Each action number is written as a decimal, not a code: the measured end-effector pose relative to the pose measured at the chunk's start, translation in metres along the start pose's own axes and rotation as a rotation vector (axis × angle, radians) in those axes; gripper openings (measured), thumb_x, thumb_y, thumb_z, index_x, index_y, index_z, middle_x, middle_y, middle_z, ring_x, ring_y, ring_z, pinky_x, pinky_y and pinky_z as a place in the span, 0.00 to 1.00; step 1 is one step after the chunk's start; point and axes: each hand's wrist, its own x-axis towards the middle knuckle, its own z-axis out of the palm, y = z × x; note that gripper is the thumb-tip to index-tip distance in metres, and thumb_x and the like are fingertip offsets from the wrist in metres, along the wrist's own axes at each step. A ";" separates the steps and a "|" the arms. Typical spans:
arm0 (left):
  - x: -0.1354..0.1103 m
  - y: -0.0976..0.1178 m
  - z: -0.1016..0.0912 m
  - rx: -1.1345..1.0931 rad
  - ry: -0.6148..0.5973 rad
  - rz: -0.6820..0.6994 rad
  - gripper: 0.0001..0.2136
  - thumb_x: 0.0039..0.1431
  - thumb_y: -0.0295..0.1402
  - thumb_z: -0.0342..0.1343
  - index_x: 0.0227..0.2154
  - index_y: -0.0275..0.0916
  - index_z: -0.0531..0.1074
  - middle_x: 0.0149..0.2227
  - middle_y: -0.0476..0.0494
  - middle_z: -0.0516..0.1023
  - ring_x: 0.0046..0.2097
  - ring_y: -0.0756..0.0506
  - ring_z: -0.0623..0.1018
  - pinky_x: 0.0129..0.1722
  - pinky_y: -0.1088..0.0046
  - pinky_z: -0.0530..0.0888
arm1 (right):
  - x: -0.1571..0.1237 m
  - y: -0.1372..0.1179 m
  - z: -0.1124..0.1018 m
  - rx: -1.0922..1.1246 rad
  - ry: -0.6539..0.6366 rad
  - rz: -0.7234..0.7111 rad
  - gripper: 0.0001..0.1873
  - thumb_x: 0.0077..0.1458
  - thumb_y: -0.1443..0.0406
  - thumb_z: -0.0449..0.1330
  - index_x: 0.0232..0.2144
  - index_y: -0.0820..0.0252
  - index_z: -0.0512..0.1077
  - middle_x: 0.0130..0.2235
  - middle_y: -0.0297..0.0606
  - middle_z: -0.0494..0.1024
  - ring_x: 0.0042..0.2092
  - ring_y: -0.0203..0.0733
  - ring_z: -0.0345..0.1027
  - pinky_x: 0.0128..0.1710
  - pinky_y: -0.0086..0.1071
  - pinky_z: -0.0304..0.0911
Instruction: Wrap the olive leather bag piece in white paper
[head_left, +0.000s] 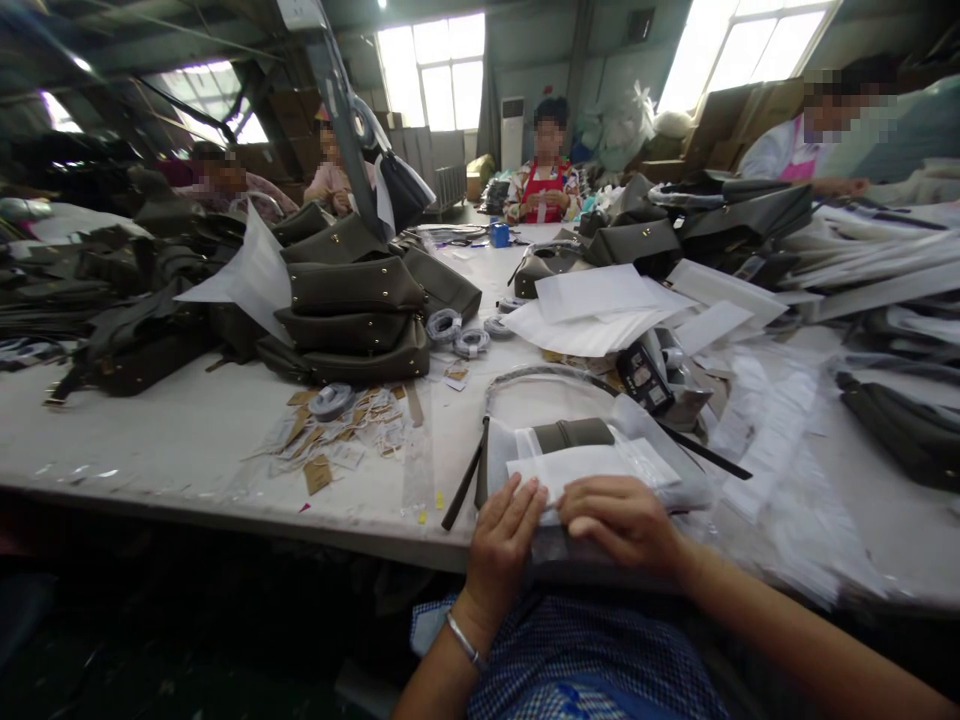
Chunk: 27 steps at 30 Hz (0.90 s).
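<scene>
A dark olive handbag (574,433) lies in front of me at the table's near edge, partly covered by clear plastic and a sheet of white paper (577,464). Its strap (525,374) loops behind it under clear wrap, with dark strap ends sticking out at both sides. My left hand (506,535), fingers together, closes on the paper's lower left edge; its thumb is hidden. Beside it, my right hand (622,518) is curled over the lower edge of the same paper, thumb tucked below the fingers. Palms and undersides are hidden.
Stacked dark handbags (352,290) stand left, behind loose tags (319,470) and a wrapped coil (331,402). White sheets (592,300) and a black box (645,378) lie beyond the bag. Clear plastic sleeves (772,420) cover the right. Several people sit across the table.
</scene>
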 end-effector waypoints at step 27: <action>0.007 -0.013 0.000 -0.038 -0.021 0.078 0.21 0.66 0.22 0.49 0.60 0.43 0.66 0.57 0.46 0.75 0.59 0.43 0.73 0.57 0.61 0.73 | 0.052 0.049 0.014 -0.275 -0.370 0.370 0.22 0.67 0.60 0.52 0.60 0.59 0.65 0.61 0.47 0.70 0.62 0.48 0.62 0.64 0.48 0.51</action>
